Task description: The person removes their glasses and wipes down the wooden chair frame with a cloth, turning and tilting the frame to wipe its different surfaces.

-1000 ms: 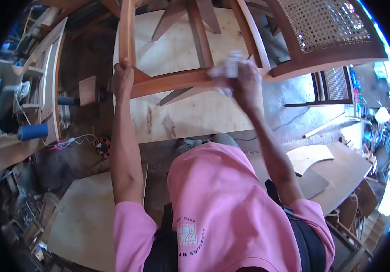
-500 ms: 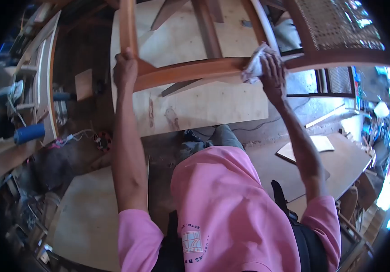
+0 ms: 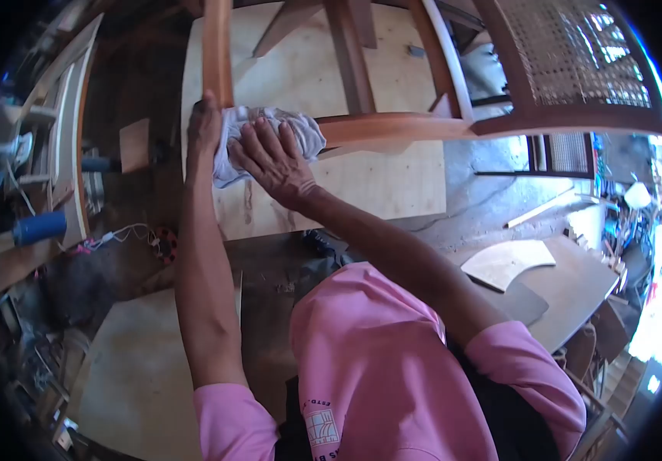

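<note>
A brown wooden chair frame (image 3: 392, 129) lies over a plywood board, its front rail running across the view and a woven cane panel (image 3: 577, 58) at its right. My left hand (image 3: 205, 129) is closed around the left corner of the frame, where the upright bar meets the rail. With my right hand (image 3: 276, 157) I press a crumpled whitish cloth (image 3: 227, 157) onto the left end of the rail, fingers laid over it, right beside my left hand. The cloth hides that corner joint and part of the rail.
Beneath the frame is the pale plywood board (image 3: 377, 180). A curved pale wood piece (image 3: 509, 263) lies on a panel at right. At left stand a long panel (image 3: 89, 115) and a blue cylinder (image 3: 39, 227). A cable (image 3: 127, 234) trails over the floor.
My right hand has slid the cloth along the rail from its right end to the left corner. The cloth is now spread wider. My left hand keeps its hold on the frame.
</note>
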The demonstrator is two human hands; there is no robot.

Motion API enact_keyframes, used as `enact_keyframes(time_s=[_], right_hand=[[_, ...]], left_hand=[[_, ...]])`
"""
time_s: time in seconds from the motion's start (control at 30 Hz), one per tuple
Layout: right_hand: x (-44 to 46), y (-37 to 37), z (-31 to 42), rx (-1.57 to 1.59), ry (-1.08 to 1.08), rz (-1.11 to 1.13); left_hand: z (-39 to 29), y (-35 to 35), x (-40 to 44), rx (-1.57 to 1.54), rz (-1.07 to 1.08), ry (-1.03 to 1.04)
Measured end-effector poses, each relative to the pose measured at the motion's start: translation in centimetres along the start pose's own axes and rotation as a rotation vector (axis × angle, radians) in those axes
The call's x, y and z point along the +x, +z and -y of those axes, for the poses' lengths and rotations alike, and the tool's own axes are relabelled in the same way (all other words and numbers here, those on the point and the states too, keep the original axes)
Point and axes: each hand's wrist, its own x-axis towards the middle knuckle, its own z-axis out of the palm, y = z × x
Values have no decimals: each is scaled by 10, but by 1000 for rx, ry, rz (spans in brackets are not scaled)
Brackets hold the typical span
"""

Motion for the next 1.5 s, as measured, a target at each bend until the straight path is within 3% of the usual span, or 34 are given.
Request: enact_keyframes(time_s=[0.07,0.17,0.23,0.27,0.37,0.43,0.5,0.53,0.6,0.63,0.67,0.77,0.87,0.97,1.1,1.2,1.3,1.43,1.5], right_hand=[[-19,-9,-29,-8,-6,-8],[-72,-11,-99,-81,135,17],[-101,-34,-142,54,258,-2],[-115,-43,-166,-27,284,12],[-150,-79,-220,-58,343,-93],[-148,-102,-234,-51,234,-115],[-139,-109,-228,170,444,-265],[-136,-107,-229,375,825,-317],[-115,-107,-245,522,916,-602],[-85,-135,-236,12,818,-551],[-75,-135,-247,242,1099,-390],[-64,-92,-281,-21,954,111],[-37,-68,-290,73,1254,140],[-5,-81,-293,104,1166,230],[25,-46,-336,56,1200,190],[45,-3,-396,-18,1046,121],[89,-12,-403,138,1074,59],[138,29,-455,-125,909,156],[171,-18,-412,132,907,76]], left_hand=[[-35,-17,-29,-255,64,-161],[-41,-18,-36,-254,-41,-134],[-29,-3,-26,-309,20,-185],[-30,-5,-28,-302,23,-201],[-27,-3,-28,-256,11,-216],[-33,-10,-30,-206,18,-225],[-48,-23,-37,-148,38,-250],[-40,-13,-34,-178,12,-250],[-34,-11,-28,-190,72,-326],[-32,-10,-27,-210,98,-352],[-29,-8,-25,-229,125,-361],[-22,-3,-22,-284,181,-393],[-32,-10,-27,-283,137,-393],[-52,-25,-37,-216,62,-363],[-60,-25,-40,-251,33,-343],[-61,-25,-40,-274,23,-365],[-68,-33,-37,-251,52,-419],[-73,-35,-39,-217,43,-452],[-78,-34,-39,-174,10,-452]])
